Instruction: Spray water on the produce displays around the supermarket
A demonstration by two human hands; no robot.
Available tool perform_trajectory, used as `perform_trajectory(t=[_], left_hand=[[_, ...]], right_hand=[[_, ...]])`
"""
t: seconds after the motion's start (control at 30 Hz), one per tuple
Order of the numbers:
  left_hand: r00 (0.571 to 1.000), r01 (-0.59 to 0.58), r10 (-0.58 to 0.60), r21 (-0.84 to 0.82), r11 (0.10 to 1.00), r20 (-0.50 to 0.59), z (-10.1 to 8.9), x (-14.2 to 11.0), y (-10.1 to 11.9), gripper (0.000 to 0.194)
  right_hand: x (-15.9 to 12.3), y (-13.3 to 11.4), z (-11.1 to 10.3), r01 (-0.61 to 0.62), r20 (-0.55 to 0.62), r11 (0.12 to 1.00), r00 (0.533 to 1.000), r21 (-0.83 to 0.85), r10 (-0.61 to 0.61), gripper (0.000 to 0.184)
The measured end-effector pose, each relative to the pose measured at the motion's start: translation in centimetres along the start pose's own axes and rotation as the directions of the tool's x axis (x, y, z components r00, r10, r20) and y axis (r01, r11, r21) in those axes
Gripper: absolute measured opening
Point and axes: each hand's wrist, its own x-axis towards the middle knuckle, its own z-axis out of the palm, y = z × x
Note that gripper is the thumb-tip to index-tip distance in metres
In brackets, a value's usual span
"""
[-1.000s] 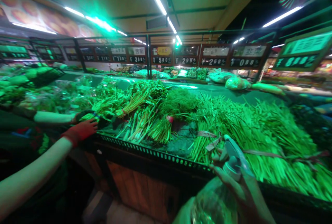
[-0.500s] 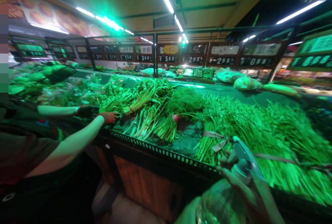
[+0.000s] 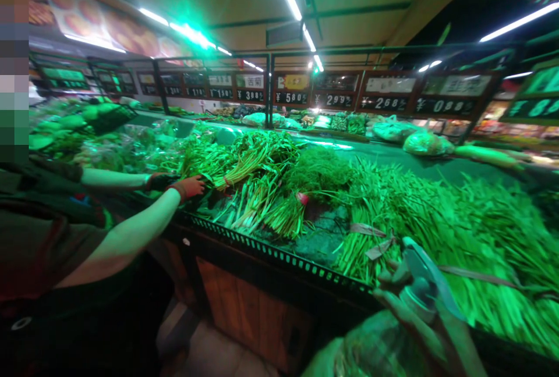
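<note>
Across the supermarket's vegetable display (image 3: pixel 279 255), the right hand (image 3: pixel 393 301) grips a clear plastic spray bottle (image 3: pixel 419 298) just off the display's front edge, beside bundled green stalks (image 3: pixel 375 255). The left hand is out of view; a co-worker's hand (image 3: pixel 190 186) reaches the greens toward the left end.

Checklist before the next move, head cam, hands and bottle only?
1. Right hand on the clear plastic spray bottle: ok, fingers wrapped around its neck.
2. Liquid level in the bottle: cannot tell, the body is cut off and tinted green.
3. Left hand: cannot tell, not in view.
4. Bottle apart from the long green bundled stalks: cannot tell, they overlap in view.
5. Co-worker's pale-sleeved arm away from the bottle: ok, reaching in well to the left.
</note>
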Motion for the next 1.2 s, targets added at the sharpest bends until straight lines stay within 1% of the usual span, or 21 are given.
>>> perform_trajectory(t=[0.03, 0.07, 0.1, 0.13, 0.17, 0.2, 0.27, 0.33, 0.37, 0.43, 0.5, 0.6, 0.7, 0.77, 0.83, 0.9, 0.97, 1.03, 1.1, 1.13, 1.2], left_hand=[[1.000, 0.005, -0.005, 0.005, 1.000, -0.002, -1.0, -0.5, 1.5, 0.050], [1.000, 0.006, -0.005, 0.011, 1.000, -0.009, -2.5, -1.0, 3.4, 0.049], [1.000, 0.002, -0.002, 0.017, 1.000, -0.023, -4.5, -1.5, 5.8, 0.046], [0.999, -0.004, 0.005, 0.023, 1.000, -0.043, -6.8, -2.1, 8.4, 0.038], [0.998, -0.016, 0.018, 0.029, 0.999, -0.065, -9.4, -2.6, 11.2, 0.036], [0.996, -0.029, 0.032, 0.034, 0.999, -0.088, -12.3, -3.1, 14.1, 0.038], [0.990, -0.059, 0.064, 0.048, 0.997, -0.128, -18.0, -3.5, 19.5, 0.035], [0.985, -0.081, 0.089, 0.062, 0.995, -0.150, -23.0, -3.2, 23.5, 0.031], [0.983, -0.087, 0.097, 0.070, 0.994, -0.154, -25.1, -2.8, 24.7, 0.030], [0.985, -0.089, 0.100, 0.083, 0.993, -0.141, -28.1, -1.7, 25.8, 0.030], [0.988, -0.090, 0.100, 0.093, 0.992, -0.118, -30.2, -0.5, 25.8, 0.028], [0.991, -0.100, 0.109, 0.103, 0.990, -0.082, -32.2, 1.0, 25.4, 0.027], [0.991, -0.105, 0.114, 0.121, 0.987, -0.070, -33.7, 1.9, 25.2, 0.029], [0.991, -0.100, 0.112, 0.142, 0.985, -0.074, -34.1, 2.2, 25.1, 0.028], [0.991, -0.088, 0.103, 0.168, 0.982, -0.083, -33.8, 2.2, 25.0, 0.028], [0.991, -0.075, 0.095, 0.195, 0.978, -0.093, -32.7, 2.0, 25.0, 0.028], [0.991, -0.066, 0.089, 0.219, 0.973, -0.099, -30.9, 1.6, 25.4, 0.029], [0.992, -0.057, 0.083, 0.244, 0.968, -0.096, -28.3, 1.2, 26.4, 0.036], [0.994, -0.050, 0.074, 0.268, 0.962, -0.081, -25.2, 0.9, 27.9, 0.045], [0.995, -0.052, 0.074, 0.276, 0.960, -0.069, -23.5, 0.9, 28.7, 0.042], [0.997, -0.057, 0.072, 0.293, 0.954, -0.039, -20.3, 0.8, 30.4, 0.042]], right_hand=[[0.1, 0.3, -0.1, -0.006, -0.002, 1.000, 1.000, 0.001, 0.006, 0.028], [0.2, 0.6, -0.1, -0.005, -0.010, 1.000, 1.000, 0.005, 0.005, 0.029], [0.3, 0.8, -0.2, 0.004, -0.017, 1.000, 1.000, 0.015, -0.003, 0.031], [0.4, 1.0, -0.3, 0.011, -0.025, 1.000, 1.000, 0.024, -0.011, 0.034], [0.4, 1.2, -0.4, 0.017, -0.037, 0.999, 0.999, 0.030, -0.016, 0.037], [0.3, 1.3, -0.4, 0.016, -0.044, 0.999, 0.999, 0.031, -0.014, 0.037], [-0.1, 1.3, -0.2, 0.001, -0.073, 1.000, 0.997, 0.014, 0.000, 0.035], [-0.7, 1.2, 0.1, -0.018, -0.119, 1.000, 0.993, 0.009, 0.019, 0.034], [-1.1, 1.1, 0.2, -0.026, -0.137, 0.999, 0.990, 0.022, 0.029, 0.034], [-1.6, 1.0, 0.5, -0.050, -0.157, 0.997, 0.986, 0.064, 0.059, 0.036], [-2.0, 0.8, 0.5, -0.060, -0.160, 0.992, 0.984, 0.108, 0.077, 0.038], [-2.0, 0.7, -0.1, -0.036, -0.155, 0.993, 0.987, 0.113, 0.054, 0.037], [-1.6, 1.0, -1.1, -0.003, -0.096, 0.999, 0.995, 0.049, 0.008, 0.033], [-1.3, 1.2, -1.5, 0.023, -0.082, 0.999, 0.996, 0.024, -0.021, 0.031], [-1.1, 1.2, -1.7, 0.049, -0.073, 0.998, 0.996, 0.035, -0.046, 0.031], [-1.2, 0.8, -1.8, 0.071, -0.041, 0.996, 0.997, 0.048, -0.069, 0.029], [-1.4, 0.0, -2.1, 0.090, -0.011, 0.995, 0.996, 0.037, -0.089, 0.028], [-1.8, -1.1, -2.7, 0.114, 0.013, 0.993, 0.993, 0.010, -0.114, 0.025], [-2.2, -2.2, -3.4, 0.133, 0.045, 0.991, 0.990, 0.005, -0.133, 0.025], [-2.4, -2.6, -3.8, 0.136, 0.041, 0.991, 0.990, 0.022, -0.136, 0.025], [-2.7, -3.2, -4.5, 0.134, -0.009, 0.988, 0.991, 0.078, -0.133, 0.029]])
